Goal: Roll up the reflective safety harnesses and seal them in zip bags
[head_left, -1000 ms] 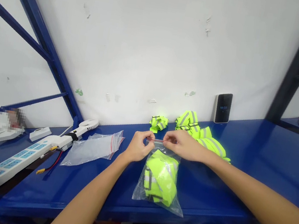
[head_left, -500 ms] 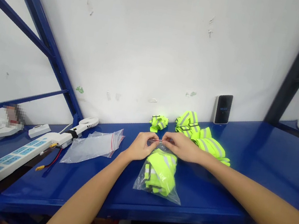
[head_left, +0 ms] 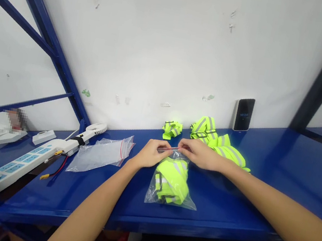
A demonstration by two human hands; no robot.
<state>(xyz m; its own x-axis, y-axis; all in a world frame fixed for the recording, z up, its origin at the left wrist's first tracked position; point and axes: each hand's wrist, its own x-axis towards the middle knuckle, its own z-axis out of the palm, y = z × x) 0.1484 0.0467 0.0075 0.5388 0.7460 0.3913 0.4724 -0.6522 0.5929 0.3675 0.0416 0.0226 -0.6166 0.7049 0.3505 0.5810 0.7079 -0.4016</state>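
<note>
inspector: containers first?

assistant: one filled clear bag (head_left: 152, 193), lower centre of the frame, flat on the blue table (head_left: 264, 188). inside: a fluorescent yellow bundle (head_left: 173, 176) with grey stripes and a dark buckle. left of centre lie flat clear bags (head_left: 101, 156) with red seal lines, overlapping.

inspector: counts?

assistant: filled bag, one. flat bags, at least two; exact number not readable. behind the hands, one small loose bundle (head_left: 172, 130); right of it, a heap of yellow straps (head_left: 230, 153), pieces not separable. one power strip (head_left: 23, 158) at lower left, one small fan (head_left: 96, 128), one dark-screened device (head_left: 243, 115) against the wall.

inspector: fingers?

assistant: left hand (head_left: 152, 154): thumb and forefinger clamped on the bag's top edge. right hand (head_left: 197, 152): pinching that edge just beside. the bagged bundle sits below both sets of fingertips, inside the film.
</note>
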